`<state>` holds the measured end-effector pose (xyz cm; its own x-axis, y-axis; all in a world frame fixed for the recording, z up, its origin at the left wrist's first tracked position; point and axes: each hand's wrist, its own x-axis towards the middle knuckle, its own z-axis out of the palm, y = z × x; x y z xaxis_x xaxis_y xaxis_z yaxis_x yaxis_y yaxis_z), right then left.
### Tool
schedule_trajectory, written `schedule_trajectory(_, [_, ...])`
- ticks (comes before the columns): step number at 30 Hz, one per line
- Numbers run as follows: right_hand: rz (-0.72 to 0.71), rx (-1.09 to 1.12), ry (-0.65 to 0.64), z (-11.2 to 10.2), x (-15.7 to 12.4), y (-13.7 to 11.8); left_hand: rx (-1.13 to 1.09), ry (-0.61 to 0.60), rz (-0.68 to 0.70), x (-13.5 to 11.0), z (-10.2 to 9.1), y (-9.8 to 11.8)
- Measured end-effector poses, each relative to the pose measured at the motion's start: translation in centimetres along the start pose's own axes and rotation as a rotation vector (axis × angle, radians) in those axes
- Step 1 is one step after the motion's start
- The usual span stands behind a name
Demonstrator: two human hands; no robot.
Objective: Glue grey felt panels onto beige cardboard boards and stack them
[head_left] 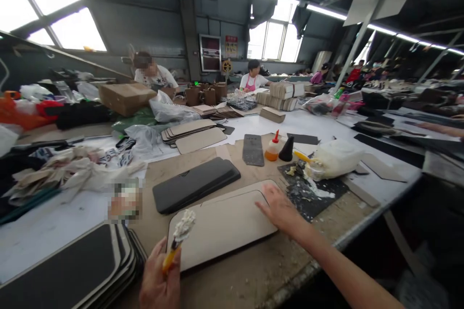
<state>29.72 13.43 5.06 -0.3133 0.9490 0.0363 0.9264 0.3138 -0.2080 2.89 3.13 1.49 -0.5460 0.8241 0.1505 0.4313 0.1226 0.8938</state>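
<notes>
My left hand [159, 277] is wrapped round the yellow handle of a glue brush [170, 258]. Thick white paste covers the brush's upturned end, which stands over the left end of a beige rounded panel [221, 229]. Across that panel, my right hand [279, 207] lies on its right end with the fingers spread. A smaller outlined piece appears to lie on top of the panel, along its back edge. Just behind are stacked dark grey panels [197, 183]. A pile of black panels with beige edges [61, 270] sits at the lower left, close to my left hand.
To the right, a plastic bag of white paste [335, 159] rests by a paste-smeared black sheet [315, 198]. An orange glue bottle [272, 147] and a black cone-shaped bottle [287, 149] stand behind. Beige panels [195, 133] and cloth scraps [79, 166] lie left. Two people work across the table.
</notes>
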Motion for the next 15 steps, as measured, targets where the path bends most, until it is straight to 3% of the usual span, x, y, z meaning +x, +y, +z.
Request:
schedule_trajectory(2, [0.258, -0.011, 0.019, 0.0, 1.0, 2.1, 0.064, 0.006, 0.037, 0.5, 0.7, -0.9])
schedule_trajectory(4, [0.401, 0.002, 0.016, 0.5, 1.9, 4.0, 0.088, -0.013, 0.010, 0.5, 1.3, -1.3])
schedule_trajectory(8, [0.477, 0.026, 0.039, 1.5, 2.8, 5.7, 0.091, -0.036, -0.042, 0.2, 1.7, -1.0])
schedule_trajectory(15, [0.488, 0.062, 0.061, 1.7, 2.2, 4.6, 0.069, 0.021, -0.017, -1.0, 3.1, -0.2])
